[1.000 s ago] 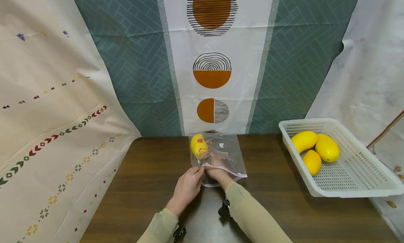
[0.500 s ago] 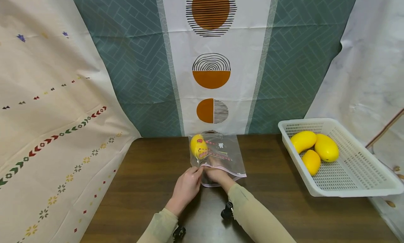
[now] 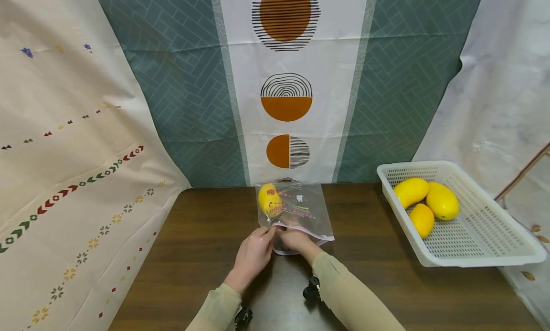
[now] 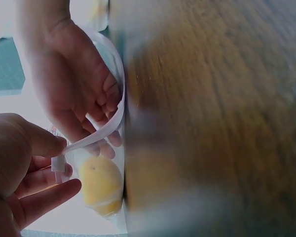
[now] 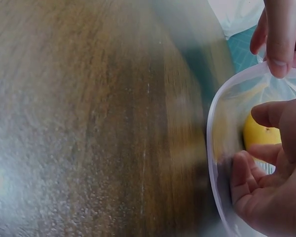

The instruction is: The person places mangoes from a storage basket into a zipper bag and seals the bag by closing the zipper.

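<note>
A clear zip bag [image 3: 315, 207] with pink and red print lies on the table, its mouth towards me. Inside, at its far left, is a yellow mango-like fruit [image 3: 269, 200]. My left hand [image 3: 253, 250] pinches the bag's rim at the left, by a white slider [image 4: 58, 163] in the left wrist view. My right hand [image 3: 296, 239] reaches into the mouth with its fingers inside the bag. In the right wrist view its loosely bent fingers [image 5: 241, 173] hold nothing, and the fruit [image 5: 260, 136] lies beyond them.
A white plastic basket [image 3: 494, 247] with three yellow fruits [image 3: 442, 201] stands at the right of the brown wooden table [image 3: 193, 245]. A patterned cloth [image 3: 197, 82] hangs behind the table, and a pale cloth [image 3: 64, 154] hangs at the left.
My right hand has drawn back slightly towards me and to the right, its fingers still in the bag. The left hand keeps its pinch on the rim. The fruit stays put.
</note>
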The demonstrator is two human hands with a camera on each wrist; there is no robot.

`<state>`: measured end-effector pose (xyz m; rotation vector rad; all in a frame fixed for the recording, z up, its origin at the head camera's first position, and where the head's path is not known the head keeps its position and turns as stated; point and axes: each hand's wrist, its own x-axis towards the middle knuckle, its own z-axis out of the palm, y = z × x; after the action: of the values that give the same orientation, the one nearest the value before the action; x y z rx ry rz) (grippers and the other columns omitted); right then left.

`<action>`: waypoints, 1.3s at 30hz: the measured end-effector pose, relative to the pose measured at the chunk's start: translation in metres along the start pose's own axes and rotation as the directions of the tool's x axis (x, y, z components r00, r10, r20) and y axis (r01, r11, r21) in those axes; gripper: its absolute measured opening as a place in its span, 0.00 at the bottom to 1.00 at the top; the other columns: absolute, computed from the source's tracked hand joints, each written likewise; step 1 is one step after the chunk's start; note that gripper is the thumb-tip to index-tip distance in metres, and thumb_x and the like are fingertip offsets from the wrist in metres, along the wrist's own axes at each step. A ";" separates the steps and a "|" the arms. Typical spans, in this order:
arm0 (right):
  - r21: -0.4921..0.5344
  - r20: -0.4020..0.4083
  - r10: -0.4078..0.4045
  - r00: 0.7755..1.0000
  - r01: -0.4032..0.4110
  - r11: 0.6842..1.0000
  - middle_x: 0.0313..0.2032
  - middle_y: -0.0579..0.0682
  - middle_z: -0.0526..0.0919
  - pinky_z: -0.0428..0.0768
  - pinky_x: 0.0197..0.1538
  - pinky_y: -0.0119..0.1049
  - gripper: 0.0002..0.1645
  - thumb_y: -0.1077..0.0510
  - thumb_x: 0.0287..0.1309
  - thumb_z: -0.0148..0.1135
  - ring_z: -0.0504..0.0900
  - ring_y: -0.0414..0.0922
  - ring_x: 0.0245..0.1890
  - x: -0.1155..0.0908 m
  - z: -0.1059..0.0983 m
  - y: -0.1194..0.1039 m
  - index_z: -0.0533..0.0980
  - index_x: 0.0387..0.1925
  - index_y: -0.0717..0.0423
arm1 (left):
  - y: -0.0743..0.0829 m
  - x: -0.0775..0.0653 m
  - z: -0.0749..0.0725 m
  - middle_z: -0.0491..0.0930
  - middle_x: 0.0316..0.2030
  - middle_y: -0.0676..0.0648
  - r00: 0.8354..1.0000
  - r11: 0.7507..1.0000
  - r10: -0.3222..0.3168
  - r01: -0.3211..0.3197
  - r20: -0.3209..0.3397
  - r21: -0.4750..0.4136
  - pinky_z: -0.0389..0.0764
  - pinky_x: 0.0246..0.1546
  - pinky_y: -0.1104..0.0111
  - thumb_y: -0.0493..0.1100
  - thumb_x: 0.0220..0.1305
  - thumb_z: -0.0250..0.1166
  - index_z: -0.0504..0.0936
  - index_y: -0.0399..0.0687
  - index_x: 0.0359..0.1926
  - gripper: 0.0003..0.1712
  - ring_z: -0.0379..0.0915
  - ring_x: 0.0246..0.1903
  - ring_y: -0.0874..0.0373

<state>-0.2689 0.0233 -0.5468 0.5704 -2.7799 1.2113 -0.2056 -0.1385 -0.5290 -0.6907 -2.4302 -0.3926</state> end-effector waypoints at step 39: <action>-0.008 0.238 -0.123 0.963 0.129 0.992 0.66 0.59 0.81 0.73 0.70 0.58 0.26 0.55 0.75 0.62 0.77 0.58 0.69 -0.052 -0.046 0.007 0.78 0.68 0.62 | 0.001 0.000 0.000 0.83 0.36 0.48 0.998 0.998 -0.052 0.053 0.046 -0.024 0.85 0.31 0.62 0.30 0.56 0.80 0.90 0.39 0.54 0.23 0.80 0.32 0.55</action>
<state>-0.2274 0.0762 -0.5300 0.9324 -2.8888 1.1519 -0.2050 -0.1376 -0.5290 -0.6537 -2.4942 -0.4334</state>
